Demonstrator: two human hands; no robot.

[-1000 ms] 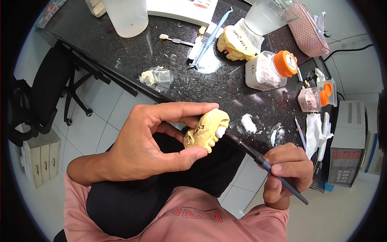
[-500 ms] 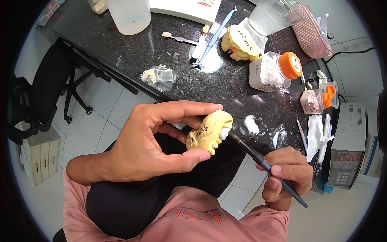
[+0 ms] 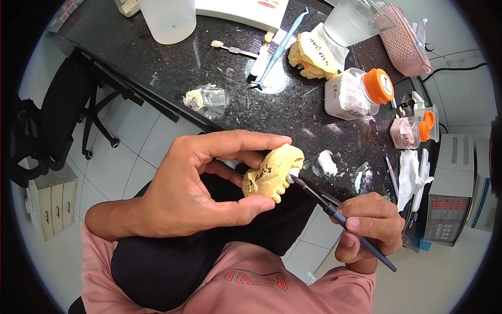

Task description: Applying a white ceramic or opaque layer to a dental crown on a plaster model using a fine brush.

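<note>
Between thumb and fingers, my left hand [image 3: 193,183] grips a yellow plaster dental model [image 3: 269,172] with handwriting on its side. White material [image 3: 293,174] sits among the model's teeth on the right side. My right hand [image 3: 370,227] is closed round the dark handle of a slim brush [image 3: 334,212], held like a pen. The brush's tip meets the white material or lies right beside it; the exact contact is too small to tell. On the black counter past the brush lies a white mound of paste or powder [image 3: 328,163].
The black speckled counter [image 3: 251,112] carries a jar of white powder [image 3: 350,94] with an orange lid, a smaller orange-lidded jar [image 3: 405,131], and another yellow model [image 3: 314,55]. A blue instrument [image 3: 282,47], shade tab [image 3: 217,44] and glass of liquid [image 3: 350,23] stand or lie farther back.
The brush has shifted slightly left, its tip closer in against the model's white material. The model has barely moved in my left hand.
</note>
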